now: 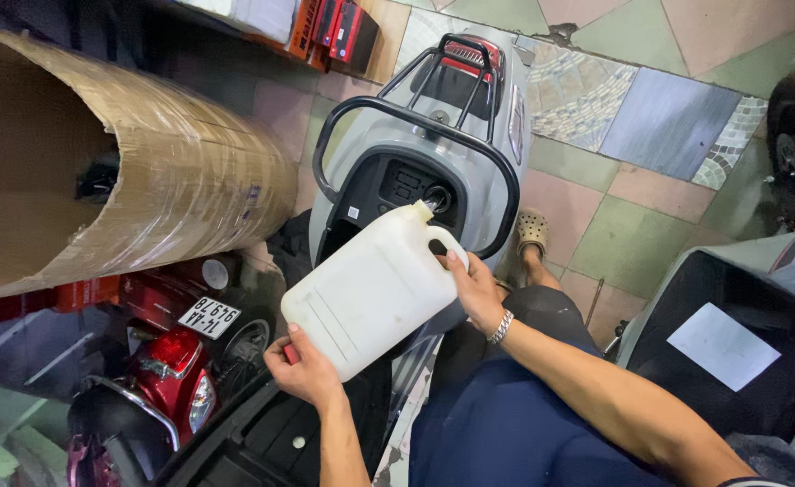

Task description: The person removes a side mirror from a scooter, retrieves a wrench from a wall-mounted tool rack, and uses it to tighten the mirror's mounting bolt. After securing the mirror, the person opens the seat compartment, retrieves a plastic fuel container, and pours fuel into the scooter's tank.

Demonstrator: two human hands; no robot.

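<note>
White jug [370,293] tilted — both hands' fingers grasping it (left hand [303,370], right hand [474,289]), grey scooter [497,99]

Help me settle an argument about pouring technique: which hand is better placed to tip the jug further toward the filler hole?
Probably the left hand: it cups the raised bottom of the white jug, so lifting tilts the spout toward the filler opening. The right hand grips the handle, steadying.

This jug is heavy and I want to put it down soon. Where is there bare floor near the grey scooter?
Bare tiled floor lies right of the grey scooter, between it and the dark wheel, beyond the sandalled foot. The left is crowded: the cardboard roll and red scooter press close. Both hands, left and right, hold the white jug.
</note>
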